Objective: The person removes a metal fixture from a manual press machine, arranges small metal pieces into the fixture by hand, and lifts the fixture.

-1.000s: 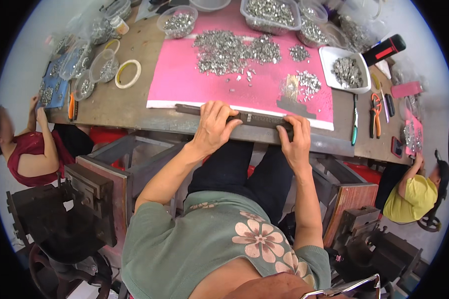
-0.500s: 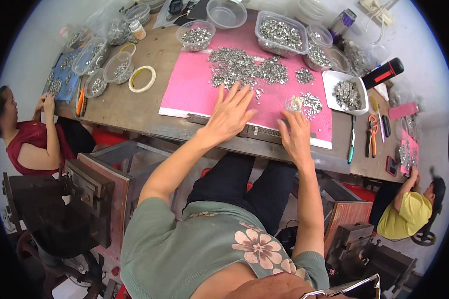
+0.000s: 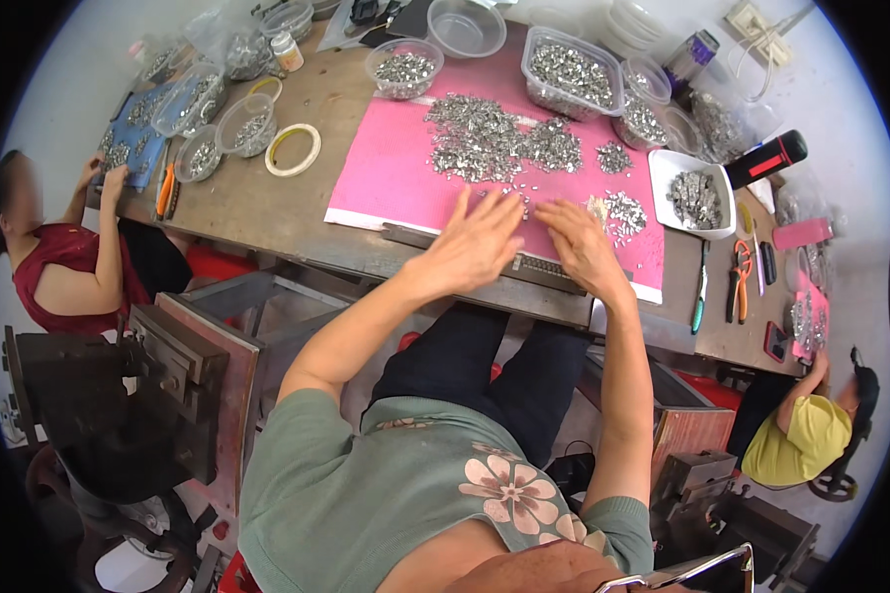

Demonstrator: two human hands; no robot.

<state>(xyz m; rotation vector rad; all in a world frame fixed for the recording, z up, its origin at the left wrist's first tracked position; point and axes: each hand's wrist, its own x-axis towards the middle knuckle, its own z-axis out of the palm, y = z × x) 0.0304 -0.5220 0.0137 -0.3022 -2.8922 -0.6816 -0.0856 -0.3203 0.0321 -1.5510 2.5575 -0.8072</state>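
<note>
My left hand [image 3: 475, 242] hovers or rests over the near part of the pink mat [image 3: 366, 173], its fingers stretched out and holding nothing I can see. Close on its right is my right hand [image 3: 583, 245], fingers extended and pointing inward. Between and just beyond the fingertips lie a few loose metal bits. Farther back spreads a large heap of small silvery metal pieces [image 3: 477, 138]. A brighter small pile [image 3: 625, 212] sits right of my right hand, with a little dark pile [image 3: 613, 158] behind it. Under my wrists runs a slotted metal bar [image 3: 549, 274] along the table edge.
Clear tubs of metal pieces [image 3: 572, 77] stand behind the mat. At right are a white dish [image 3: 665, 219], orange-handled pliers [image 3: 738, 282] and a black bottle [image 3: 767, 160]. A tape roll [image 3: 294, 150] lies left. Co-workers sit at both sides, one in red [image 3: 74, 277], one in yellow [image 3: 796, 442].
My right hand has moved left and its fingers now point inward, nearer my left hand. My left hand has shifted slightly right and nearer the table edge. The view has tilted a little.
</note>
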